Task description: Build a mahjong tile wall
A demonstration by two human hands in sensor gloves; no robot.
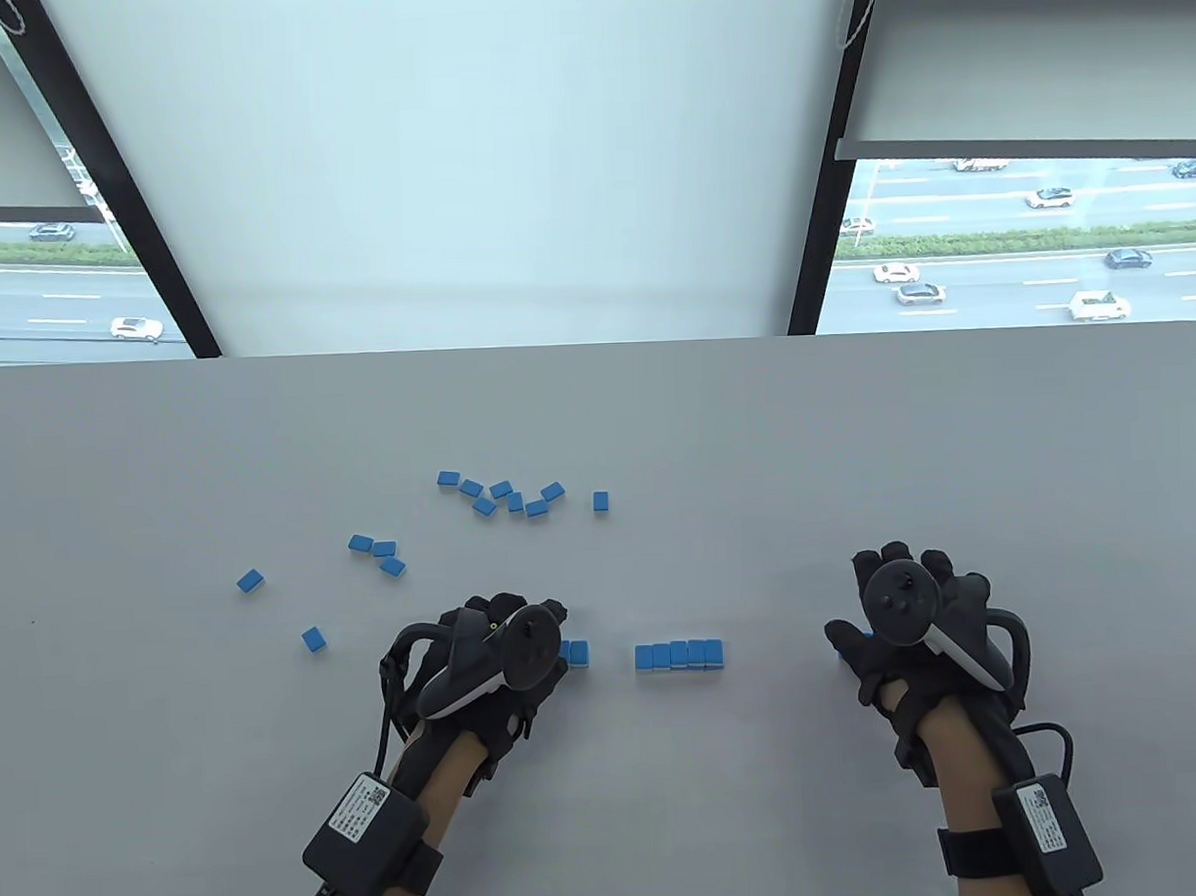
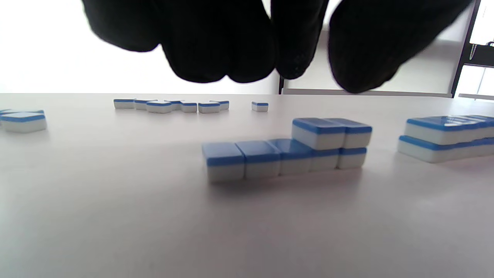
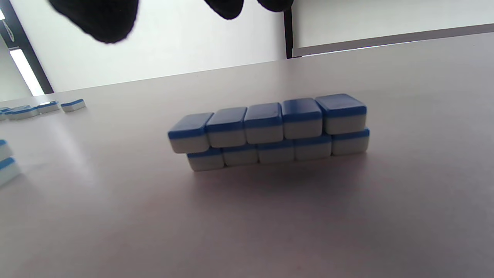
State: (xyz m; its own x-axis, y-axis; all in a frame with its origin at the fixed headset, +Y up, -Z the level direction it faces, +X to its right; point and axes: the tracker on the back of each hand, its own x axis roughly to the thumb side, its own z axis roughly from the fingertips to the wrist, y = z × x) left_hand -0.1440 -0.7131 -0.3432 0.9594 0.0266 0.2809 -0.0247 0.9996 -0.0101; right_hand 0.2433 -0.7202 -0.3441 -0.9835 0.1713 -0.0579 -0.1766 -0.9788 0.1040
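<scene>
Left hand [image 1: 498, 657] hovered low over the tabletop [image 1: 755, 443]. Its fingers [image 2: 216, 46] hung relaxed and held nothing. Just ahead of and below those fingertips sat an unfinished stack [image 2: 285, 154]: five tiles in the bottom row and only two on top, at the end nearer the other hand. Three bottom tiles lay uncovered.

Right hand [image 1: 918, 623] was also empty, its fingers [image 3: 100, 19] spread and lifted clear. Beneath them stood a finished stack [image 3: 270, 131], five over five. Its top row had slipped a little and overhung one end.

Between the two hands, apart from both, stood a middle stack [image 1: 679, 654], also two tiles high.

The loose tiles [image 1: 507, 495] lay scattered well beyond the left fingertips, all blue side up. A few more lay out to that hand's left.

Judgement: the step in hand looked like filling the three gaps on the left stack.
- The left fingers should pinch each loose tile by its short sides.
- Each tile should come down flat, not slide in, so the bottom row stays in line.
- Each new tile should butt against the two already seated, working outward from them.
- A finger resting at the open end of the bottom row would help keep it from spreading.
- The overhanging top row under the right fingers wants a light squeeze from both ends before the sections are pushed together.
- Pushing should be low, on the bottom row; force on the top row alone could shear it off.
</scene>
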